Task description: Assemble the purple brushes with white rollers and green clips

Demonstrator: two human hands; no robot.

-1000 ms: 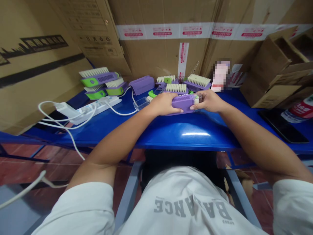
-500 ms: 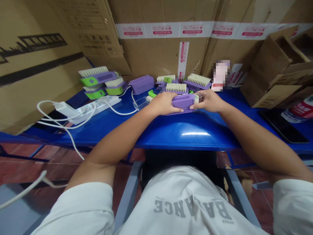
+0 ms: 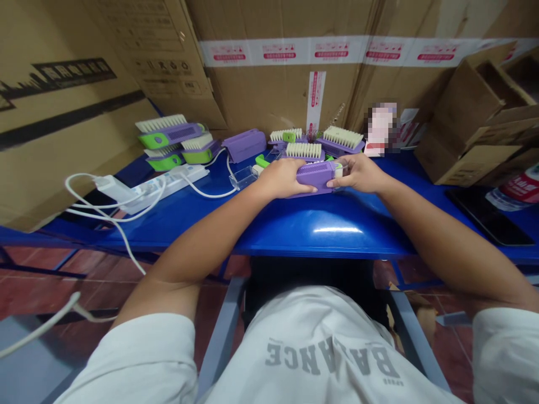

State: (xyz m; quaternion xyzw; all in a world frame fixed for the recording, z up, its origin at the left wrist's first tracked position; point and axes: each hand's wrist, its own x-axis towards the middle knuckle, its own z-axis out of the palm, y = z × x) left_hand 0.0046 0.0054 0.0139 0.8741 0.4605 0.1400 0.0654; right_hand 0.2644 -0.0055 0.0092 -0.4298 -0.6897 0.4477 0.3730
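Both my hands hold one purple brush body (image 3: 316, 177) just above the blue table (image 3: 328, 227). My left hand (image 3: 281, 178) is closed round its left end, thumb along the front edge. At its right end my right hand (image 3: 357, 172) is closed, the thumb pressing a small white part there. A clear plastic tray (image 3: 243, 177) lies just left of my left hand. Behind my hands lie several purple brushes with cream bristles (image 3: 304, 150).
Stacked purple-and-green brushes (image 3: 173, 141) sit at the back left, near a white power strip (image 3: 168, 182) with looping cables. Cardboard boxes (image 3: 278, 62) wall the back and left. An open carton (image 3: 484, 118), a black phone (image 3: 488, 216) and a bottle (image 3: 516, 193) are at the right.
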